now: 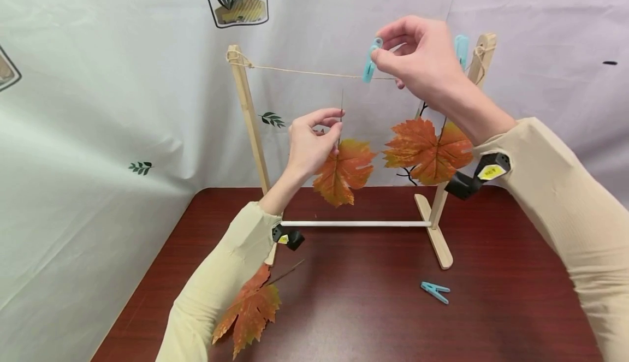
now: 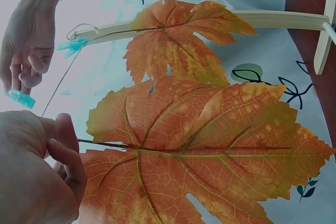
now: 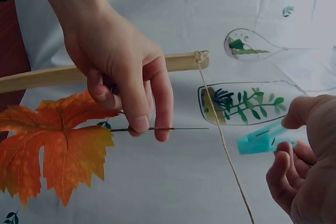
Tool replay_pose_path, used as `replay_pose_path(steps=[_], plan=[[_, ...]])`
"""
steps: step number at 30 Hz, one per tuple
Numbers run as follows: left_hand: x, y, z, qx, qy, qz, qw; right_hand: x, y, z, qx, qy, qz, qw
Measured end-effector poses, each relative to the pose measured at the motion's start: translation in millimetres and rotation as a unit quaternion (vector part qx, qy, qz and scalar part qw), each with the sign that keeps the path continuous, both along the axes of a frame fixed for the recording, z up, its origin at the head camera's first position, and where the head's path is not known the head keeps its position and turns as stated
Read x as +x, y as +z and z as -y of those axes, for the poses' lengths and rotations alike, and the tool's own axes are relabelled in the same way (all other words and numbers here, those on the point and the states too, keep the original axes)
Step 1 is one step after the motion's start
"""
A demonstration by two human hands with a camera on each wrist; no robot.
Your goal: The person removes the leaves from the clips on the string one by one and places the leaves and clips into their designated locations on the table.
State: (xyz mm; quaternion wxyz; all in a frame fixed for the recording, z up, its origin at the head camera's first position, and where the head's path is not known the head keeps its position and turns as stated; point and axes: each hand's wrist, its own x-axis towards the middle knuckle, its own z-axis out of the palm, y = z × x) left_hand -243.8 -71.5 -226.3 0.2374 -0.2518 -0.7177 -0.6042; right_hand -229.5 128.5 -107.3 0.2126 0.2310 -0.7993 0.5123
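Note:
My left hand point(image 1: 314, 139) pinches the thin stem of an orange maple leaf point(image 1: 345, 172), which hangs below the fingers. The stem's tip points up, just short of the string point(image 1: 304, 71) in the head view. Above and to the right, my right hand point(image 1: 420, 53) pinches a light blue clothespin point(image 1: 369, 66) between thumb and fingers, close to the string. In the right wrist view the clothespin point(image 3: 257, 141) is apart from the string. A second maple leaf point(image 1: 427, 152) hangs from the string by another blue clothespin point(image 1: 461, 51), near the right post.
The string is tied between two wooden posts point(image 1: 248, 111), joined low down by a white rod point(image 1: 354, 224). A loose blue clothespin point(image 1: 435, 291) lies on the dark red table point(image 1: 354, 307). Another maple leaf point(image 1: 250, 313) lies at the front left. A white printed cloth point(image 1: 123, 78) hangs behind.

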Motion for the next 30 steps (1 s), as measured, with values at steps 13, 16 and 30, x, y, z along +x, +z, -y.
replay_pose_path(steps=[13, 16, 30], plan=[[5.6, -5.0, 12.6, -0.007, -0.009, 0.009, 0.9999, 10.8, -10.2, -9.0, -0.033, 0.047, 0.002, 0.9984], [8.4, -7.1, 15.7, -0.009, -0.010, 0.013, 0.9998, 13.9, -12.8, -11.7, -0.029, 0.055, 0.005, 0.9981], [25.2, -18.1, 34.2, -0.029, 0.005, 0.031, 0.9991, 28.3, -35.5, -29.0, -0.043, 0.061, 0.040, 0.9965]])
